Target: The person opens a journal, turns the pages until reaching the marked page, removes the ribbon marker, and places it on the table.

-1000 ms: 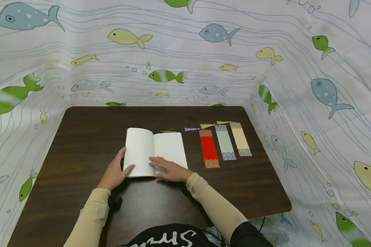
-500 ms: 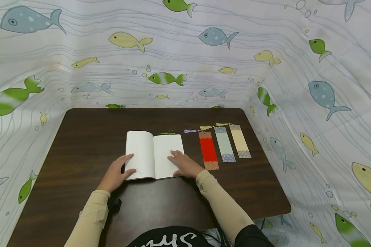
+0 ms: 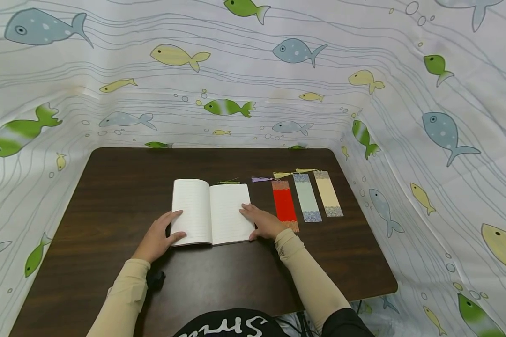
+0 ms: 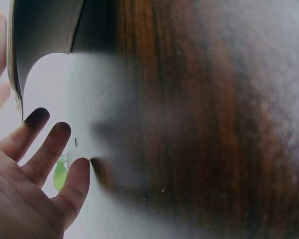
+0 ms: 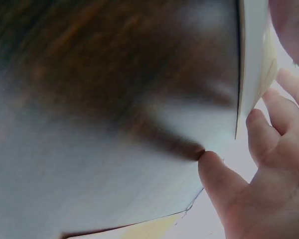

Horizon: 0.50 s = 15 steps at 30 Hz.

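An open notebook [image 3: 211, 213] with blank lined pages lies flat in the middle of the dark brown table [image 3: 109, 187]. My left hand [image 3: 158, 236] rests at its lower left corner, thumb on the left page and fingers straight beside the edge. My right hand [image 3: 262, 222] lies flat on the outer edge of the right page, fingers stretched toward the spine. The left wrist view shows the left hand's fingers [image 4: 50, 149] spread on the table below the book's cover [image 4: 45, 30]. The right wrist view shows my right hand's thumb [image 5: 217, 172] touching the table beside the notebook's edge [image 5: 251, 64].
Right of the notebook lie three bookmarks side by side: red [image 3: 284, 205], pale green [image 3: 307, 196] and cream [image 3: 328, 193], with tassels pointing away. A green tassel [image 3: 229, 182] shows at the book's top edge. A fish-patterned cloth [image 3: 253, 84] walls in the table.
My right hand has slid from the book's lower middle rightward across the right page to its outer edge. The raised left page has settled flat. The left hand has barely moved.
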Available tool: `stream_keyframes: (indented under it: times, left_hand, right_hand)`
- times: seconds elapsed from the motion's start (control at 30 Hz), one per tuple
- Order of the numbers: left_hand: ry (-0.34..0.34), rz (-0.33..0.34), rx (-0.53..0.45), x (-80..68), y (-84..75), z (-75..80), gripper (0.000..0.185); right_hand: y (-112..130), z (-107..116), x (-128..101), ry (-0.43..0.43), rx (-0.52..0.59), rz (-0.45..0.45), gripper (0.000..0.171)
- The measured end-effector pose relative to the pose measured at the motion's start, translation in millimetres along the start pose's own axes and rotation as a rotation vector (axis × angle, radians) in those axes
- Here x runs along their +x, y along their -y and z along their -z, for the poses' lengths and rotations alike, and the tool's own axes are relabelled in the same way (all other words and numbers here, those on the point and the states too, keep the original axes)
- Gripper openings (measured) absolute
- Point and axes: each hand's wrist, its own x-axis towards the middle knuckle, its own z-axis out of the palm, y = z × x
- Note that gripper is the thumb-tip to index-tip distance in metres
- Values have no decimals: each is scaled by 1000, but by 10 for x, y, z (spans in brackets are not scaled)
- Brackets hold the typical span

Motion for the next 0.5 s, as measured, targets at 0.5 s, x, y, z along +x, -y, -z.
stream_keyframes:
  times: [0.5]
  left_hand:
    - [8, 16, 7, 5, 12, -20, 76]
  right_hand:
    - [-77, -58, 19, -103, -62, 13, 84]
